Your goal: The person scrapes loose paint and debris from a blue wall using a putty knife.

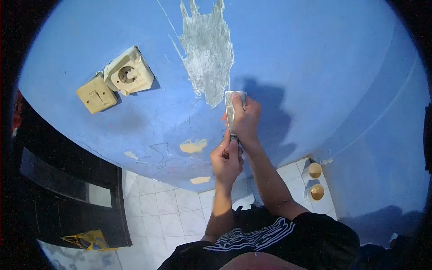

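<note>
Head view, looking down a blue painted wall (315, 67): both hands meet just right of centre frame on a flat metal scraper with a pale, paint-smeared blade (231, 108). The right hand (245, 119) lies over the blade, fingers pressing its face toward the wall; the left hand (227, 158) is closed around the handle just below. The blade's top edge sits at the lower tip of a grey bare-plaster patch (208, 54) where the paint is gone, in the upper middle of the frame.

The scraper looks light and thin, likely stiff with a little spring in the blade, its edge sharp enough to bite paint or skin. The handle is the safe place to grip, with flat fingers on the blade's back for pressure, as here. Dust may make it slippery.

The handle is almost wholly hidden inside the left fist, so its shape and material cannot be told. How much of the blade touches the wall is unclear.

At upper left a cream plastic socket (129, 72) hangs askew beside a tan light switch (96, 94). Smaller tan chipped spots (193, 146) show lower on the wall. White floor tiles (157, 211) fill the bottom; two round tan-topped objects (316, 180) at lower right are too small to identify, as is the yellow thing (90, 240) at lower left.
</note>
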Motion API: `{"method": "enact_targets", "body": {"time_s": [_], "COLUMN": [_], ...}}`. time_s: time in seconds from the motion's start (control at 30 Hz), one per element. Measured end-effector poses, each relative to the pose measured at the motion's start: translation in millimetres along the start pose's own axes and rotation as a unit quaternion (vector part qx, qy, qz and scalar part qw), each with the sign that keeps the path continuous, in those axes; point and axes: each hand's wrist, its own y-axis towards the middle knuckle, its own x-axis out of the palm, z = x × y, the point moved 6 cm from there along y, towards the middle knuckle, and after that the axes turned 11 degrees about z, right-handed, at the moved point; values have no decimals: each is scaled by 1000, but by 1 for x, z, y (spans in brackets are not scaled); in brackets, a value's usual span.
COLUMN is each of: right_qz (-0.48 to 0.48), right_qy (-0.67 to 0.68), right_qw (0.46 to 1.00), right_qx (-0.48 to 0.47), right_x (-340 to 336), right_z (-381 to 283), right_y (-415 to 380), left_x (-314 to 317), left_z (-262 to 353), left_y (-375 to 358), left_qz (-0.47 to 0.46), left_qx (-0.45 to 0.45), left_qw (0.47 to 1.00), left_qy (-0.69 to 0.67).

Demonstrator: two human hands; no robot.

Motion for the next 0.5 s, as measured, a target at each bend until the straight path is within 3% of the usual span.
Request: {"method": "enact_targets", "body": {"time_s": [0.23, 0.43, 0.5], "right_qz": [-1, -5, -9], "right_qy": [11, 16, 16], "right_qw": [1000, 1000, 1000], "right_qx": [8, -13, -17], "right_x": [-1, -3, -4], "right_z": [4, 10, 12], "right_y": [-4, -2, -2], "left_x": [-4, -9, -11], "left_z": [6, 0, -3], "left_y": [-6, -13, -18], "left_qz": [6, 18, 25], "left_qx": [-31, 104, 82], "left_qw": [999, 994, 996], "left_qy": [17, -5, -22]}}
